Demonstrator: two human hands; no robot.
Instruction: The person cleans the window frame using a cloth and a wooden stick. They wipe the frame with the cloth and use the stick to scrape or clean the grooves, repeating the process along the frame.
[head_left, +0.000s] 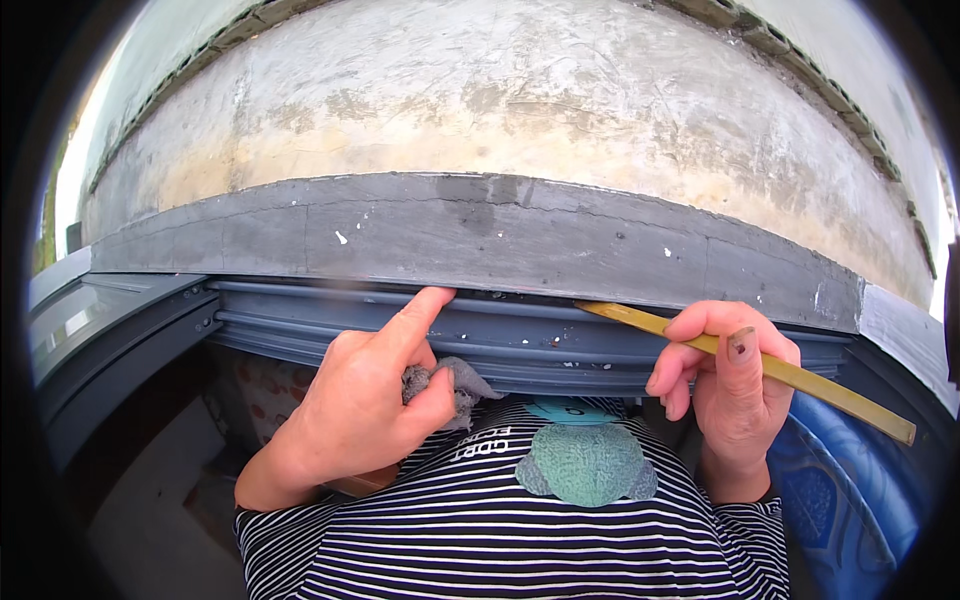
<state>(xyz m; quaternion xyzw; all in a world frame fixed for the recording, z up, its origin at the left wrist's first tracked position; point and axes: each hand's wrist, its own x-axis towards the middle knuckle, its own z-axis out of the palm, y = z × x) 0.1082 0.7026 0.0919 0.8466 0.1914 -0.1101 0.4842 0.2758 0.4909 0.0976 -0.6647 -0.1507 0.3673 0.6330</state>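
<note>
My left hand (367, 394) grips a crumpled grey cloth (465, 386) under its curled fingers, while its index fingertip touches the seam between the grey sill ledge and the window frame. Between the fingers and thumb of my right hand (727, 375) lies a flat, yellowish wooden or bamboo strip (832, 394). The strip's far tip rests at the dark gap along the ledge, right of my left index finger. The blue-grey metal window frame (420, 322) has parallel tracks with small white and brown specks on them.
Beyond the frame runs a cracked dark grey ledge (420, 225) with white spots, then a weathered plaster wall (450, 97). A framed panel (127, 300) stands at the left. Shiny blue patterned material (832, 480) lies below the frame at the right.
</note>
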